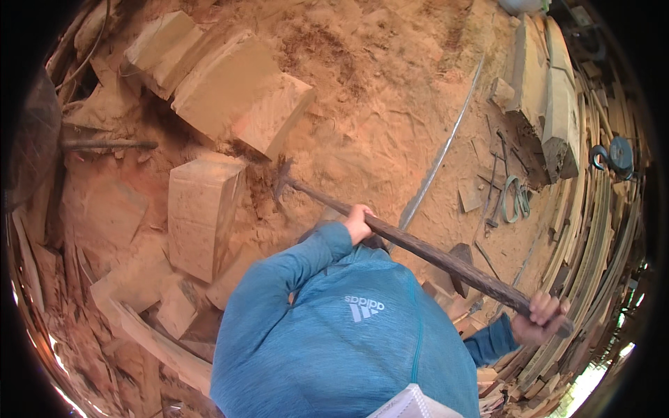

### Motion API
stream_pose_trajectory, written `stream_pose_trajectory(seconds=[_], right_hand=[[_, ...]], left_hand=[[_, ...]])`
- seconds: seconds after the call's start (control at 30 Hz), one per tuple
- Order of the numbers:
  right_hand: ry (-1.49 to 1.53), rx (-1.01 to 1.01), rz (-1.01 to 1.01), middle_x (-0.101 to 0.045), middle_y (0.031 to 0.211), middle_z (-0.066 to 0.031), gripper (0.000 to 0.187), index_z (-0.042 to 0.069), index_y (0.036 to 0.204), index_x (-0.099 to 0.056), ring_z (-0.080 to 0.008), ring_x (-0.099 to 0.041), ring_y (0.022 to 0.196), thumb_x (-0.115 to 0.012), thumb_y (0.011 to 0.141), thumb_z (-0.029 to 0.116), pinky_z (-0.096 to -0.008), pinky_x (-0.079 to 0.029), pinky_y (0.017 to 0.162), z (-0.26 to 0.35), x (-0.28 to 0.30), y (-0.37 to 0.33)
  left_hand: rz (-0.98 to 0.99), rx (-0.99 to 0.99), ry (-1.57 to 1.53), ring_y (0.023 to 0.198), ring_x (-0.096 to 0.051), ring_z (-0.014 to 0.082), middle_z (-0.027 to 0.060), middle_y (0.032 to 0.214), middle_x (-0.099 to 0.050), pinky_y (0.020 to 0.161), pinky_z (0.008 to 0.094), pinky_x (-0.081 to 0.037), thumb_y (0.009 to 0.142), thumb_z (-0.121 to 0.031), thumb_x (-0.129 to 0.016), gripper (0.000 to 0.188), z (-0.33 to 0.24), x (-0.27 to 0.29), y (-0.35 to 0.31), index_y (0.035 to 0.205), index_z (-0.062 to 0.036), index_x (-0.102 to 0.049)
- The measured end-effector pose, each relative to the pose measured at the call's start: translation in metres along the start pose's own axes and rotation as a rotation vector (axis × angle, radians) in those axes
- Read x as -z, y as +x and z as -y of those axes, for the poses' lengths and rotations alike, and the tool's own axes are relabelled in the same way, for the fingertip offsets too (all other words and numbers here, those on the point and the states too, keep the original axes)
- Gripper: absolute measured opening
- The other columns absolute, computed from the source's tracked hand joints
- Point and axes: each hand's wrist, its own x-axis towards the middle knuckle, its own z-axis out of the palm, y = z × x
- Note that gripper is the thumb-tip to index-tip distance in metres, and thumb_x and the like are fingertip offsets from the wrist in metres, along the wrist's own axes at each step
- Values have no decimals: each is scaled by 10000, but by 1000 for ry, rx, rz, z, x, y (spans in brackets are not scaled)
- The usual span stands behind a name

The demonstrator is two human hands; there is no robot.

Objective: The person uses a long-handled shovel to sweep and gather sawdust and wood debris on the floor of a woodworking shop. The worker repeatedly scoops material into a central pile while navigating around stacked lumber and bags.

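A long wooden-handled pick (446, 259) lies slantwise across the front of my body. Its dark, narrow crosswise head (283, 182) is down at the sawdust-covered ground, close to a squared wood block (202, 212); its exact shape is hard to make out. My left hand (358, 224) is wrapped round the handle partway along, nearer the head. Far out to the right, my right hand (540, 319) grips the handle close to its butt end. Beyond the pick's head rests a large sawn timber block (233, 90), dusted with sawdust.
Thick beams (547, 97) lie at the far right, beside long stacked boards (599, 230). A blue hook block (620, 159) hangs near them. A green strap (516, 200) and thin metal rods rest on the ground. A pale straight strip (446, 150) runs across the sawdust. Offcuts (174, 306) lie at left.
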Motion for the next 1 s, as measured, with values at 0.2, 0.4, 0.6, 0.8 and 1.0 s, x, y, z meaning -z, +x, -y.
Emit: stream_pose_trajectory(seconds=[0.2, 0.4, 0.6, 0.8, 1.0], right_hand=[[-297, 154, -695, -342, 625, 16, 262, 104, 737, -419, -103, -359, 554, -548, 964, 120, -275, -385, 578, 79, 63, -59], [-490, 144, -1053, -362, 589, 15, 271, 127, 685, -419, -107, -394, 537, -548, 921, 89, -277, -412, 562, 28, 104, -129], [-323, 128, -1191, -350, 558, 27, 301, 147, 637, -387, -111, -374, 509, -532, 897, 100, -272, -392, 558, -15, 130, -194], [-233, 184, -1279, -348, 542, 35, 294, 155, 626, -379, -106, -365, 481, -539, 864, 89, -272, -373, 508, -25, 170, -240], [-209, 177, -1088, -374, 529, 19, 183, 135, 698, -439, -105, -366, 474, -514, 846, 58, -268, -386, 514, -29, 174, -264]], left_hand=[[99, 64, 152, 493, -496, 153, 0, 544, -489, 553, 329, -470, 787, -90, -591, 183, 71, -58, 31, 648, -120, -475], [-34, 2, 386, 556, -540, 157, 38, 630, -543, 527, 327, -464, 826, -108, -625, 142, 108, -70, 109, 717, -89, -537], [-103, 36, 411, 568, -548, 184, 48, 701, -572, 530, 346, -473, 837, -121, -657, 118, 96, -43, 141, 781, -74, -564], [-161, -121, 571, 595, -529, 224, 66, 707, -534, 550, 398, -473, 827, -120, -648, 130, 112, -3, 200, 786, -54, -544], [-160, -280, 662, 607, -507, 216, 61, 639, -498, 567, 409, -437, 773, -188, -594, 177, 108, 23, 209, 665, -84, -500]])
